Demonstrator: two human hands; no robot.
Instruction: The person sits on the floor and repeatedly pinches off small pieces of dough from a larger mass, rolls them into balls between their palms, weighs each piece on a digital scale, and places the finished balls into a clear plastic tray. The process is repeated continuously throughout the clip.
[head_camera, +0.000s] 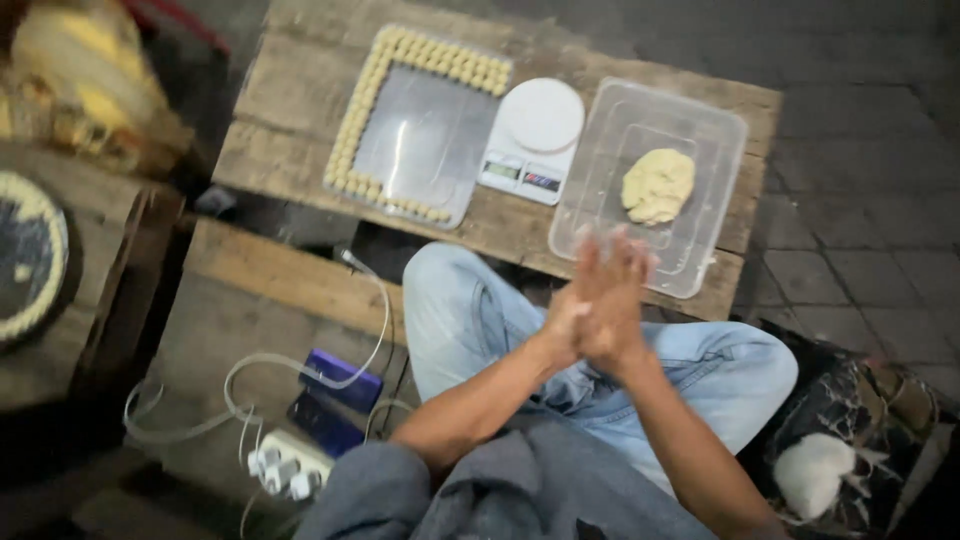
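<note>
My left hand (572, 318) and my right hand (622, 300) are pressed flat together, palm to palm, fingers pointing away from me and blurred. Nothing shows between the palms, so I cannot tell if they hold anything. They hover over my jeans-clad knee, just in front of a clear plastic tub (722, 130) holding a lump of pale yellow dough (657, 185). Left of the tub stands a white digital scale (532, 140). Further left lies a shiny rectangular tray (420, 150) with small dough balls (440, 55) lined along its edges.
All of this rests on a low rough wooden table (290, 90). At the lower left lie a white power strip (285, 465), two dark phone-like devices (340, 385) and white cables. A round dark tray (30, 255) rimmed with dough balls sits at far left.
</note>
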